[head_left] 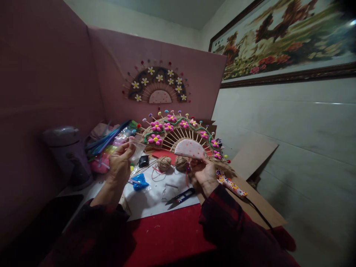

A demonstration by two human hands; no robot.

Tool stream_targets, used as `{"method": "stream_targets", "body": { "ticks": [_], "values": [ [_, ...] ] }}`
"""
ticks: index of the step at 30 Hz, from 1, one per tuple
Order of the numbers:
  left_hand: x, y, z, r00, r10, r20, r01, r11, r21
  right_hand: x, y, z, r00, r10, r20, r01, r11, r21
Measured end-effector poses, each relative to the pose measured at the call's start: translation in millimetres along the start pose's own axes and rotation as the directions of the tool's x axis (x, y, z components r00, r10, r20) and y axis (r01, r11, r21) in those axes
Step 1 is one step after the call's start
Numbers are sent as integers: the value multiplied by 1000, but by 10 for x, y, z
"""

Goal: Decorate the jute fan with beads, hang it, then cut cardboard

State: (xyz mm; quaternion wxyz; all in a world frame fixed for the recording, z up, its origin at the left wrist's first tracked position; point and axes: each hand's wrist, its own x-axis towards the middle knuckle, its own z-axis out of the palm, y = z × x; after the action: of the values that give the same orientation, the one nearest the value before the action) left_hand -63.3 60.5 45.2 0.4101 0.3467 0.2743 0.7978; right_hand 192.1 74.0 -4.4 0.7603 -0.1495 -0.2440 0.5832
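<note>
A handmade fan (180, 128) of twine and thin sticks stands upright before me, with pink clay flowers, a green wavy strand and coloured balls on its stick tips. My right hand (204, 171) grips the bottom of its half-round, dotted pale base (189, 147), fingers partly hidden behind. At the fan's left end my left hand (121, 159) pinches a small clear plastic bag (137, 150); whether those fingers also touch a stick tip I cannot tell. Below the fan lie two twine balls (164, 163), a blue packet (139, 181) and dark thread snips (180, 198).
A second fan (157, 83) with white flowers hangs on the pink panel (111, 55). At left stand a bottle (66, 155) and a heap of coloured craft materials (108, 144). A flower-patterned glue gun (232, 185) with a black cord lies on cardboard (258, 207) at right.
</note>
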Motion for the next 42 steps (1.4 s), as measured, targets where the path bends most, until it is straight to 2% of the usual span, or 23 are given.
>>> {"method": "stream_targets", "body": {
  "ticks": [4,9,13,20,24,29,37,42],
  "values": [
    [21,80,-58,999,-32,3,31,999,44,-16,15,-2,994,107,-15,-106,994,23],
    [17,144,-87,993,-81,86,77,996,40,-46,-12,34,987,161,-21,-160,985,73],
    [-24,173,-59,987,-96,127,95,995,16,-60,-41,80,987,159,-30,-155,981,113],
    [-61,199,-39,981,-115,157,118,993,-12,-61,-32,88,990,128,-62,-122,989,89],
    [-50,214,-45,985,-110,132,107,994,24,-43,-30,58,991,124,-58,-118,989,90],
    [-31,229,-71,975,-154,160,135,983,125,-27,-36,39,994,99,-48,-94,991,98],
    [-49,211,-36,978,-138,158,125,988,88,-67,-30,78,993,106,-50,-100,990,102],
    [-57,211,-38,950,-193,247,180,981,72,-67,-52,80,991,107,-82,-98,989,111]
  ]
}}
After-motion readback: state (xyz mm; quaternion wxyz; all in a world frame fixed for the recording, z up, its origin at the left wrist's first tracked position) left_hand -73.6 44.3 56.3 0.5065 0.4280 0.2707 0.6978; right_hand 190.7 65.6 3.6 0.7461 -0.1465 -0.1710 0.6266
